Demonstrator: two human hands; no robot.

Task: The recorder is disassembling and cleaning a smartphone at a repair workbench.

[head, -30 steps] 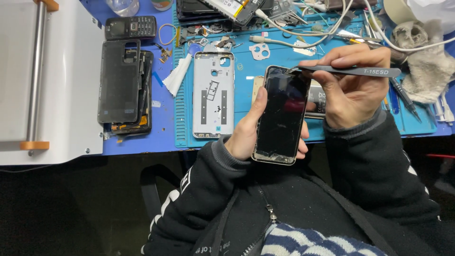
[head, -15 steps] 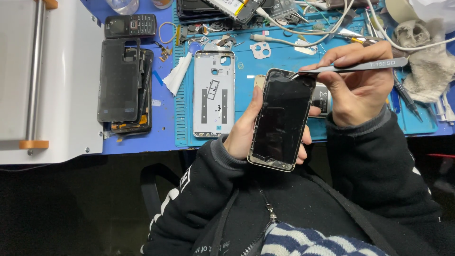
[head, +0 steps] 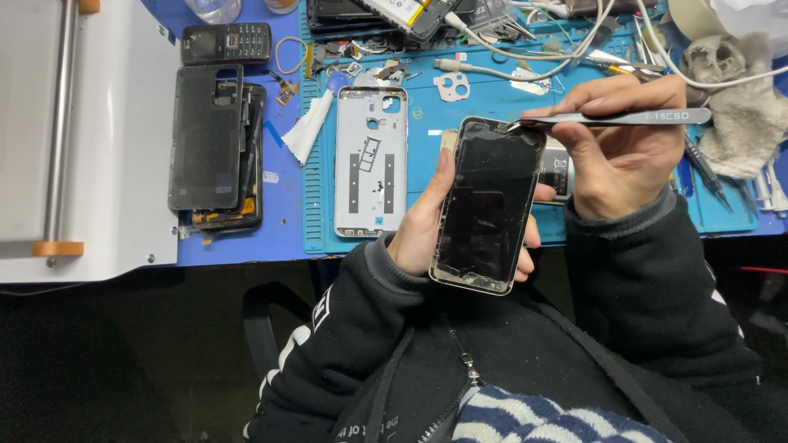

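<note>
Tweezers pinched in the right hand probe the top corner of the smartphone gripped upright by the left hand above the blue mat, so prying likely calls for steady, gentle leverage.

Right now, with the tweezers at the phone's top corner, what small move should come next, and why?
Probably ease the tweezers tip slightly along the top edge of the phone. The tip sits right at the upper right corner, the right hand pinches the tool, and the left hand cradles the phone clear of the mat.
</note>
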